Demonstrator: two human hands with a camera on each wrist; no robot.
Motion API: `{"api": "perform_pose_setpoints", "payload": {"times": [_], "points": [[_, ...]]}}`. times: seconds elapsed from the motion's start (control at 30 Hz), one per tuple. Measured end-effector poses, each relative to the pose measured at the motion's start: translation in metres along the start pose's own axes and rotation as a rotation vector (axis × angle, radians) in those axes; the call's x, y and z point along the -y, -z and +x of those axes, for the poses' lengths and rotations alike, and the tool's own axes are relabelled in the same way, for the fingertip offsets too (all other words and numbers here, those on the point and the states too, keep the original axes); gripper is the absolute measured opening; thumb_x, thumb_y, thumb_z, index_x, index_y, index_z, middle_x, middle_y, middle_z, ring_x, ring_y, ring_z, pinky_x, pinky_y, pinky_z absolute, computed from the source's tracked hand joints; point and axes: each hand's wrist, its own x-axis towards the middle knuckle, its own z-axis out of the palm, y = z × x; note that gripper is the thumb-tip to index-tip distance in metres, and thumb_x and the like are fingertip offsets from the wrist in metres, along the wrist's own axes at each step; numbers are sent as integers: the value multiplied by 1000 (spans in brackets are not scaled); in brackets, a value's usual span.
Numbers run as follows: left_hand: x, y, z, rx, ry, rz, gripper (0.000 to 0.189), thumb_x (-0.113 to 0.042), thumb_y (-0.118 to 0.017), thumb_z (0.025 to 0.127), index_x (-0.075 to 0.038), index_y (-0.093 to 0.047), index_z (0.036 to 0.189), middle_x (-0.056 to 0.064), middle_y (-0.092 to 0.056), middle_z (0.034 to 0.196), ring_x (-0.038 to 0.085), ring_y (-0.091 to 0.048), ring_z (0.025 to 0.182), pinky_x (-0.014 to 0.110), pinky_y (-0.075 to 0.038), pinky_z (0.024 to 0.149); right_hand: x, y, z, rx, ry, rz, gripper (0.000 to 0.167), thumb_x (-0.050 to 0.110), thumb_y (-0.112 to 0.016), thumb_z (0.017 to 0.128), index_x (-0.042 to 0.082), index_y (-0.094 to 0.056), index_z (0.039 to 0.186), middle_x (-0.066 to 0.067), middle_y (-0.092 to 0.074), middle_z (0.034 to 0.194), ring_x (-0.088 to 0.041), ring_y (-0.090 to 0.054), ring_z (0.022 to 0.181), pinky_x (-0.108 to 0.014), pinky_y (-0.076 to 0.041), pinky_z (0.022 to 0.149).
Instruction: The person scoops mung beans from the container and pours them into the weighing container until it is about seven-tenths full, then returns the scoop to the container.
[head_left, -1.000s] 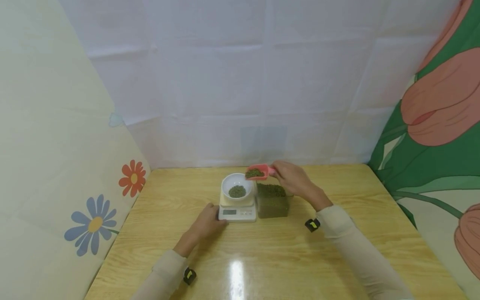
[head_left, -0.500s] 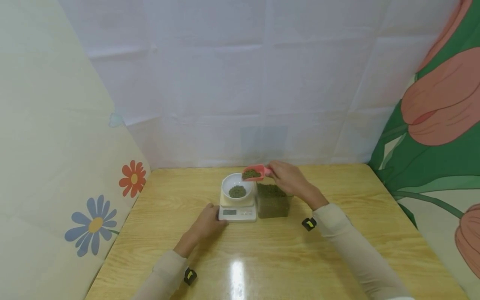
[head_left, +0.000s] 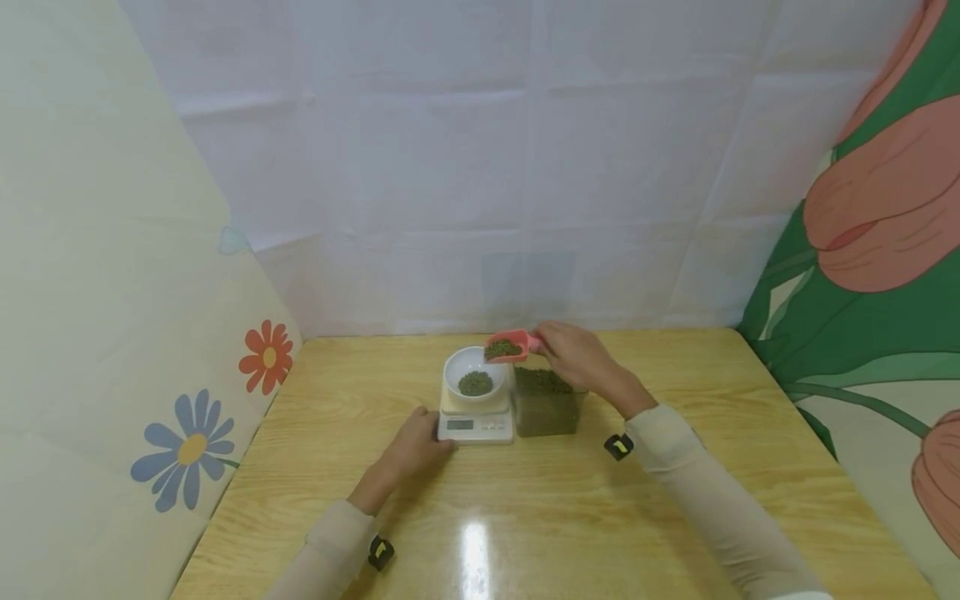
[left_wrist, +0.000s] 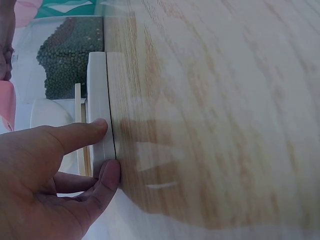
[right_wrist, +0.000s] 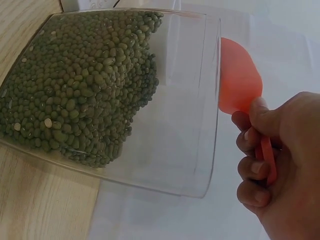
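My right hand (head_left: 581, 358) grips the handle of a pink scoop (right_wrist: 240, 75), its fingers curled round it in the right wrist view. Green mung beans (head_left: 503, 348) lie in the scoop, which is over the right rim of a white bowl (head_left: 453, 367). A small heap of beans (head_left: 476, 383) rests in the bowl. Under the bowl stands a white kitchen scale (head_left: 495, 432) whose display digits are too small to read. My left hand (left_wrist: 50, 170) holds the scale's front left corner between thumb and fingers.
A clear box (right_wrist: 180, 105) of mung beans (right_wrist: 85, 80) stands right beside the scale. The wooden table (head_left: 480, 492) meets a white cloth (head_left: 420, 167) behind, with flowered sheets at both sides.
Within the last second, the scoop and my right hand moved slightly left, further over the bowl, then stayed about still. My left hand and the scale kept their place.
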Motion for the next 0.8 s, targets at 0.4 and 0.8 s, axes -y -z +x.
{"api": "perform_pose_setpoints", "payload": {"times": [0.4,0.8], "points": [[0,0,0,-5,0,-5,42,-15,-85,89,3,-73,124,6,-57,94,18,-48,87,35,-52,79,1,1,3,9,19,-33,27,27,-61,108,4,-70,119,-8,-74,105,-27,-71,97,-47,-60,90],[0,1,0,0,-8,-16,40,-15,-85,89,3,-74,122,6,-57,93,18,-48,87,34,-51,79,3,3,4,27,14,-59,28,28,-62,108,3,-70,120,-9,-74,107,-28,-72,98,-47,-60,89]]}}
